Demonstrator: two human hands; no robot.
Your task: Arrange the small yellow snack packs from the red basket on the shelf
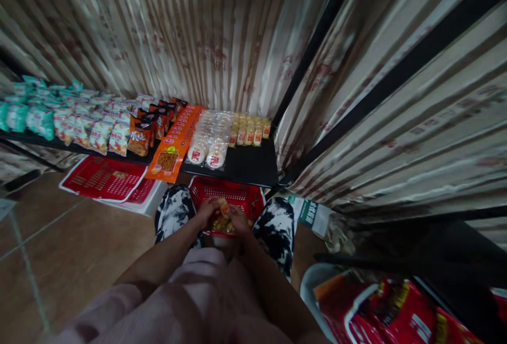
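Both my hands are over a red plastic basket (253, 196) between my knees. Between them is a small yellow snack packet (223, 206) with an orange-red label. My left hand (209, 210) has its fingers closed on the packet's left side, and my right hand (238, 219) grips its right side. More small yellow packets (223, 225) lie in the basket below, partly hidden by the hands. Similar yellow packets (249, 131) stand in rows at the right end of the black shelf (253, 168) ahead.
Along the shelf sit clear-wrapped round white crackers (206, 138), an orange snack bag (174, 146), orange-black packets (142, 133), white packets (101, 132) and teal packets (39, 119). Another red basket (103, 179) is at lower left. Red packages (396, 307) fill a container at right. Striped curtains (198, 32) hang behind.
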